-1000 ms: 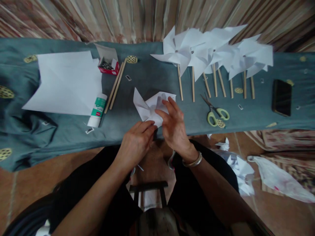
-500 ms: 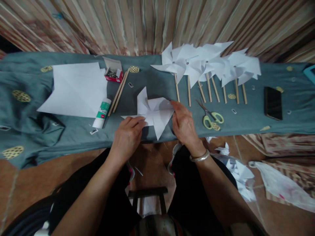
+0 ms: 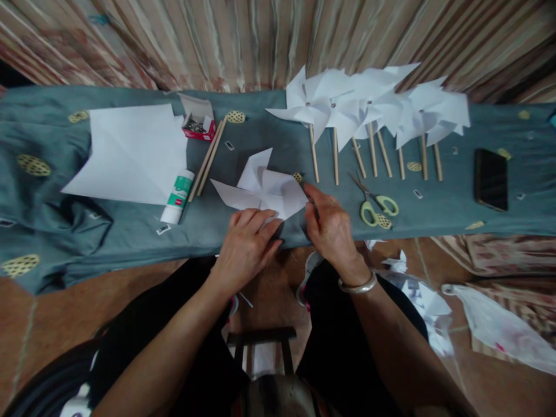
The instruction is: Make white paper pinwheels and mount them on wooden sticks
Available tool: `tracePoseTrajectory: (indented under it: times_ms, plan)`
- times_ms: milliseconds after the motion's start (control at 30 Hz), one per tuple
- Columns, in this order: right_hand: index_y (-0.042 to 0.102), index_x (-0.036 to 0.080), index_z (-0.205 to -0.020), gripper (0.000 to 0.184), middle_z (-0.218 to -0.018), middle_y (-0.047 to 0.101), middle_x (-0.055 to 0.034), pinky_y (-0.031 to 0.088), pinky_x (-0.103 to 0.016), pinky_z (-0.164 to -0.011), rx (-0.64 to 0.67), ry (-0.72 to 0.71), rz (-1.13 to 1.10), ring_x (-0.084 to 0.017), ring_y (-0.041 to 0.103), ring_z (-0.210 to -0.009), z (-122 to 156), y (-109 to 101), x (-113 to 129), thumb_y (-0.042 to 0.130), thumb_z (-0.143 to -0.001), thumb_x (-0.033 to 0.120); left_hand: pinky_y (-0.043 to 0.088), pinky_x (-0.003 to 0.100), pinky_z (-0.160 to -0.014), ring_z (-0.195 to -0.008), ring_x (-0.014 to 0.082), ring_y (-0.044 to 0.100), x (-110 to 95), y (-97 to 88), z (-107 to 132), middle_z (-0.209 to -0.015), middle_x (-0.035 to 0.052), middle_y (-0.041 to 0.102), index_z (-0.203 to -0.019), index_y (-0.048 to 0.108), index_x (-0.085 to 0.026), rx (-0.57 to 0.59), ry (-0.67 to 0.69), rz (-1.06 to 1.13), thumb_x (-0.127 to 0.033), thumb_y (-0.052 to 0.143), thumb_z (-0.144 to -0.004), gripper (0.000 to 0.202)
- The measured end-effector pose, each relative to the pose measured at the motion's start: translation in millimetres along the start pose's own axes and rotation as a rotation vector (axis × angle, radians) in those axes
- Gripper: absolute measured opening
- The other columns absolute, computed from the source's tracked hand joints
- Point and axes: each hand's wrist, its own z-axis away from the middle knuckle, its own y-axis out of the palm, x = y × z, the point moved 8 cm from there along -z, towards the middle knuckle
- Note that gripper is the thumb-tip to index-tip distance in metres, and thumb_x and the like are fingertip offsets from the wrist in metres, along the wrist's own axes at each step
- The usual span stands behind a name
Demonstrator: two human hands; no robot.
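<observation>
A white paper pinwheel (image 3: 278, 190), without a stick, lies on the cloth-covered table in front of me. My left hand (image 3: 248, 238) is closed over its near blade, the fingers bent onto the paper and hiding that blade's tip. To the right, my right hand (image 3: 329, 227) has index finger and thumb apart at the right-hand blade's tip. Whether the fingers touch that tip is hard to make out. Green-handled scissors (image 3: 371, 201) lie to the right of my right hand, blades pointing away from me.
Finished pinwheels (image 3: 343, 101) on wooden sticks line the back right. On the left are white paper sheets (image 3: 130, 153), a glue stick (image 3: 177, 197), two wooden sticks (image 3: 209, 156) and an open red box (image 3: 200, 124) of small metal pieces. A phone (image 3: 490, 179) lies far right.
The pinwheel has turned clockwise a little. My left hand has shifted right and nearer to me, from the left blade to the near blade. My right hand stays beside the right tip.
</observation>
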Motion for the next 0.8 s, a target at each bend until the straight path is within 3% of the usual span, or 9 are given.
tracePoseTrajectory:
  times_ms: [133,400,633,800]
  plan:
    - [0.058,0.014,-0.127,0.040,-0.118,0.068,-0.0141,0.049,-0.048,-0.097,-0.002,0.006,-0.007,-0.028,0.063,-0.107,5,-3,-3,0.036,-0.094,0.020,0.043,0.041,-0.079,-0.099,0.0269,0.057,4,2.7,0,-0.114,0.0098,0.068,-0.111,0.063,-0.017,0.019,-0.025,-0.047,-0.021,0.057,-0.089,0.024]
    - [0.064,0.023,-0.115,0.041,-0.144,0.048,-0.0073,0.041,-0.052,-0.108,-0.001,-0.069,-0.032,-0.028,0.044,-0.133,6,-3,-4,0.041,-0.085,0.009,0.043,0.039,-0.077,-0.091,0.0238,0.060,4,1.4,-2,-0.107,0.0084,0.071,-0.107,0.064,-0.017,-0.016,-0.015,-0.104,-0.018,0.051,-0.092,0.021]
    - [0.065,0.020,-0.111,0.039,-0.142,0.050,-0.0099,0.042,-0.053,-0.108,0.034,-0.028,-0.031,-0.028,0.048,-0.130,5,0,-7,0.041,-0.084,0.008,0.045,0.040,-0.074,-0.087,0.0230,0.063,4,-2.7,-1,-0.100,0.0095,0.072,-0.102,0.068,-0.015,-0.041,-0.011,-0.078,-0.016,0.046,-0.093,0.023]
    - [0.061,0.021,-0.121,0.041,-0.146,0.047,-0.0100,0.038,-0.052,-0.112,0.043,-0.024,-0.114,-0.027,0.044,-0.135,5,-6,-1,0.045,-0.085,0.010,0.046,0.038,-0.074,-0.086,0.0220,0.064,6,-7.8,4,-0.100,0.0091,0.073,-0.101,0.066,-0.012,-0.053,0.005,-0.064,-0.014,0.048,-0.092,0.021]
